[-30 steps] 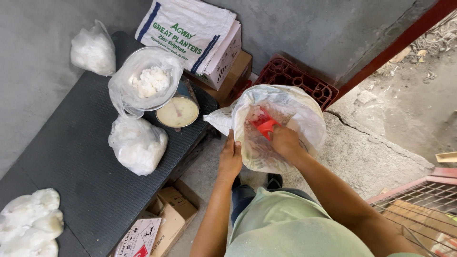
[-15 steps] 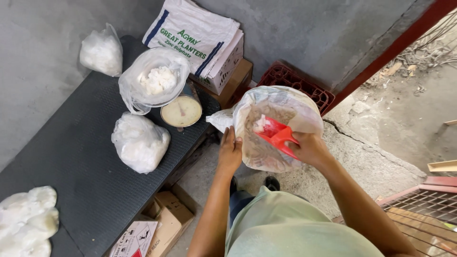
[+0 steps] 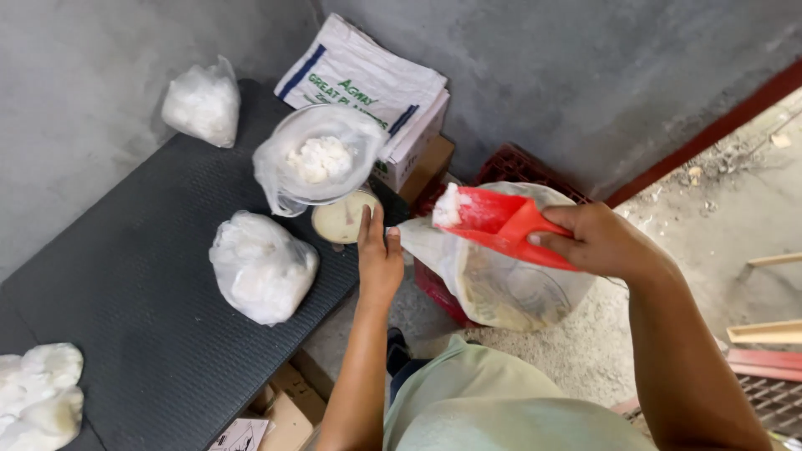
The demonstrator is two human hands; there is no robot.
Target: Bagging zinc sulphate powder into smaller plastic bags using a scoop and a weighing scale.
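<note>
holding a red plastic scoop [image 3: 501, 224] by its handle, the right hand [image 3: 597, 242] has its fingers wrapped tight around it, and a heap of white powder [image 3: 448, 205] sits at the scoop's front end. the scoop hangs above the open mouth of a large clear plastic bag [image 3: 501, 284] of pale powder, which stands in front of a red crate [image 3: 522, 167]. the left hand [image 3: 379, 257] pinches the near edge of that bag, fingers closed on the plastic, right at the edge of a dark ribbed bench top [image 3: 142, 301]. just beyond the left hand stands a small weighing scale with a round cream dial [image 3: 341, 220], and on it rests a bowl lined with a clear bag holding some white powder [image 3: 316, 159]. on the bench lie filled, tied bags of white powder: one near the scale [image 3: 261, 266], one by the grey wall [image 3: 203, 102], and more at the lower left corner [image 3: 38, 397]. folded white woven sacks [image 3: 368, 83] rest on a cardboard box [image 3: 422, 163] behind the scale. the person wears a pale green shirt [image 3: 501, 409].
</note>
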